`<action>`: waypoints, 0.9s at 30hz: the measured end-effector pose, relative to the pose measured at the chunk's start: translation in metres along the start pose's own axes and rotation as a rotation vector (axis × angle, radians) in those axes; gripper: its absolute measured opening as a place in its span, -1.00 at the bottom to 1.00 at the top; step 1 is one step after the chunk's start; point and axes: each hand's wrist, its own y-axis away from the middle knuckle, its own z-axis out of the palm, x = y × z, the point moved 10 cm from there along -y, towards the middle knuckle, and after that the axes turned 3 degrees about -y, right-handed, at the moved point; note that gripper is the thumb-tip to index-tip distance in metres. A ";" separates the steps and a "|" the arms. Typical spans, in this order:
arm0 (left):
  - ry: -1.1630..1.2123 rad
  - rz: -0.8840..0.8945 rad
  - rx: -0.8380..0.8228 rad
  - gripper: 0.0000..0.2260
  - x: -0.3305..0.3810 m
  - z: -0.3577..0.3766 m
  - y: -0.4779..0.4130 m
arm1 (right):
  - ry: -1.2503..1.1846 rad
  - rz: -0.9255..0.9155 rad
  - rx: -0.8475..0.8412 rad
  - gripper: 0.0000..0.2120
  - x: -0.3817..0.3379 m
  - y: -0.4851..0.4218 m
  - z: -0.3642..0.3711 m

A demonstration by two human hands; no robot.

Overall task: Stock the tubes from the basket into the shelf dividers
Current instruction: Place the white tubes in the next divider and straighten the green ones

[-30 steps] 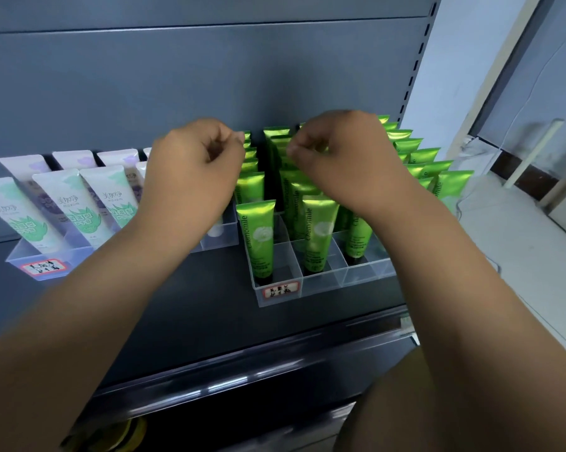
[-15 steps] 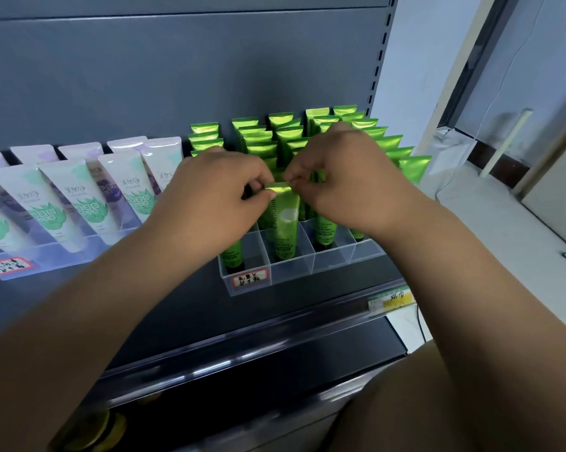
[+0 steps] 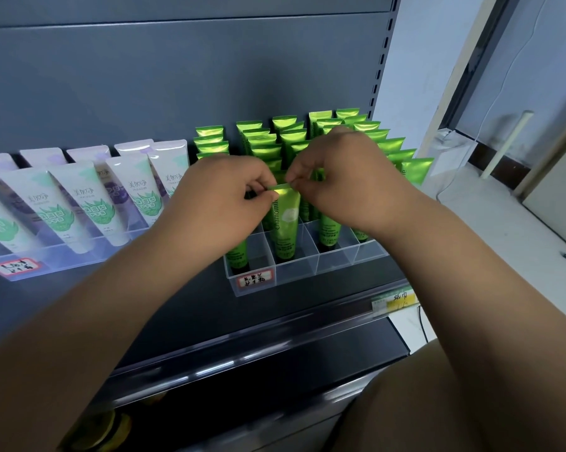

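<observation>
- Fingers (image 3: 259, 190) of the left hand (image 3: 223, 203) are curled, with thumb and forefinger pinching the left corner of the flat crimped top of a green Chamomile tube (image 3: 286, 223).
- On the other side the right hand (image 3: 337, 181) mirrors it: its fingertips (image 3: 296, 179) pinch the crimp's right corner, and the other fingers are curled in.
- A second ago both hands were up over the rear rows. They have since come forward and down onto this front tube, and the pinch has held for the last half second. My reading is that the tube is being squared up in its lane, so this placement is nearly done.
- That tube stands cap down in the second lane from the left, at the front of its row.
- At far left, a clear tray (image 3: 79, 256) holds pale tubes (image 3: 89, 203) with green or purple print, tilted back in rows.
- Further right, the clear divider tray (image 3: 334, 265), with a handwritten label (image 3: 255, 279), holds the green tubes (image 3: 321, 120) — lanes are packed toward the back, with bare room at the fronts.
- No basket is in view.
</observation>
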 end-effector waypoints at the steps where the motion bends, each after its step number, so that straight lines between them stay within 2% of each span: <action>1: -0.001 -0.001 -0.003 -0.95 0.000 0.000 0.000 | 0.002 0.007 -0.002 -0.85 0.001 0.000 0.000; 6: 0.036 -0.033 0.005 -0.95 -0.004 -0.004 -0.001 | -0.044 0.039 0.021 -0.86 0.003 0.002 -0.004; 13: 0.195 -0.177 0.112 -0.91 -0.032 -0.017 -0.015 | -0.078 0.132 0.124 -0.85 0.016 -0.003 -0.018; 23: 0.073 -0.131 -0.026 -0.89 -0.025 0.001 -0.028 | -0.073 0.122 0.034 -0.91 0.016 -0.017 -0.011; 27: 0.010 -0.116 -0.033 -0.91 -0.024 -0.001 -0.034 | 0.028 0.093 -0.023 -0.90 0.014 -0.020 -0.003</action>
